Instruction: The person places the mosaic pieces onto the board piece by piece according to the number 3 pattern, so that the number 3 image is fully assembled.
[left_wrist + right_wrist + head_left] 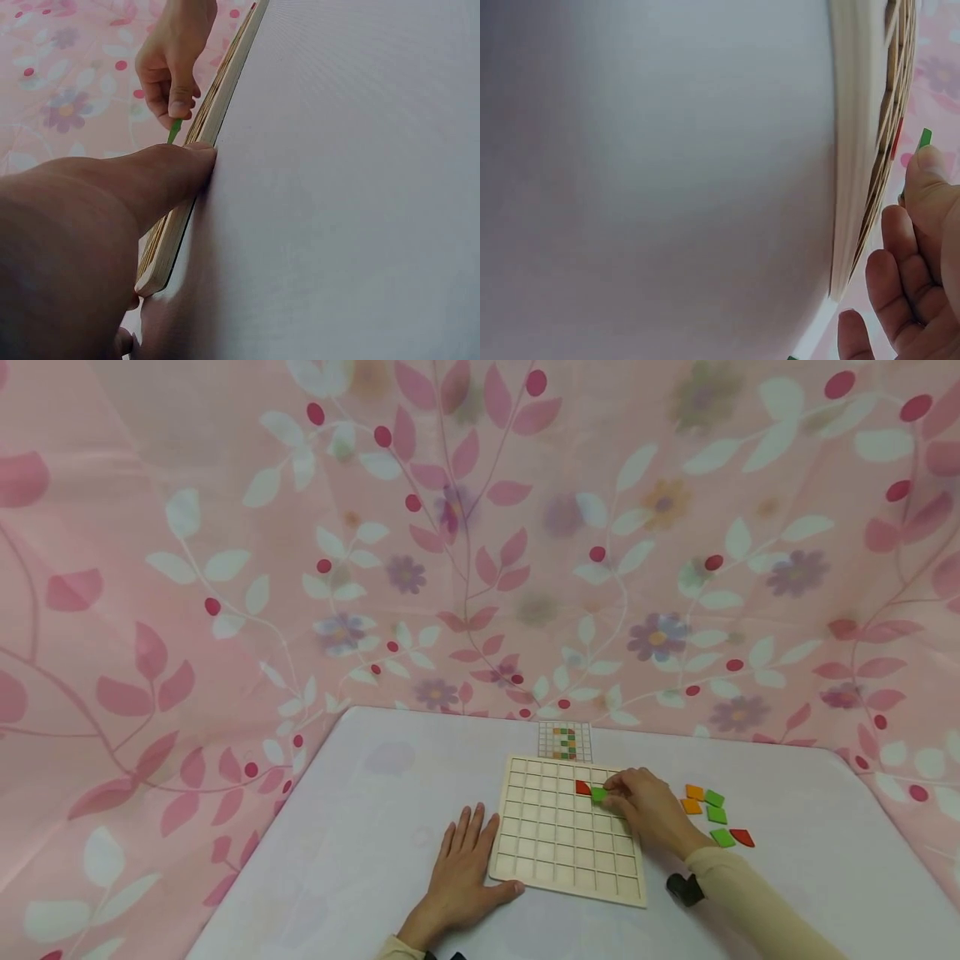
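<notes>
My right hand (648, 806) pinches a green square tile (598, 795) between thumb and fingers, over the upper right part of a wooden grid board (555, 839). In the right wrist view the green tile (925, 138) sticks out past the thumb tip, tilted above the board. One red quarter-round tile (582, 787) sits in a cell just left of it. Spread fingers of my left hand (465, 868) lie at the board's lower left corner, thumb along the front edge. The left wrist view shows that thumb (172, 169) pressed on the board's edge (174, 247).
Right of the board lie loose tiles: orange squares (694, 792), green squares (717, 815) and a red quarter-round (742, 837). A small pattern card (565, 742) with coloured cells lies behind the board. A floral curtain (465, 568) hangs behind the white table (360, 827).
</notes>
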A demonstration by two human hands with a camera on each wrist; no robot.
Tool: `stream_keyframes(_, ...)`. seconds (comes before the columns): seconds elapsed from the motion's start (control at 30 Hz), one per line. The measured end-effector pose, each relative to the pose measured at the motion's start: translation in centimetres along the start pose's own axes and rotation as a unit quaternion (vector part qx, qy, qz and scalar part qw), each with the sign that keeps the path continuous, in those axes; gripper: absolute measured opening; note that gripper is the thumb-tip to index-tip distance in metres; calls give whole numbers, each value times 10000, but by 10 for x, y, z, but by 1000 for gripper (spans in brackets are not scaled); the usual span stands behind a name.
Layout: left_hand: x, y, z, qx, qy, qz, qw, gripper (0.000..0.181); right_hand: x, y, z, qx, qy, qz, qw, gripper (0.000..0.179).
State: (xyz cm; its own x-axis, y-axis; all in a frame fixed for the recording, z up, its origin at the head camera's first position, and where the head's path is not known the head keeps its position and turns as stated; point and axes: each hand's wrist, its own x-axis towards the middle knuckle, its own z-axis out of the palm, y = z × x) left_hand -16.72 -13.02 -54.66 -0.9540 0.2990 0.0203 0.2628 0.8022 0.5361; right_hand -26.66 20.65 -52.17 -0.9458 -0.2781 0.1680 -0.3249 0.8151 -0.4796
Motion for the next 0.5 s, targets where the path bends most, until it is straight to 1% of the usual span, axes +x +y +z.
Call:
stream_keyframes(0.17, -1, -1, 0, -30, -41, -18, 10000, 106, 5, -3, 1, 56, -99, -67, 9999, 21)
stream_keyframes(0.37, 0, -5, 3, -100, 105, 134, 9998, 106, 13, -9, 4, 175, -187, -150, 9996, 22)
stream_keyframes(0.5, 1, -10, 8, -21, 190, 223, 9996, 107, 17, -11, 8, 152, -158, -246, 9995, 22)
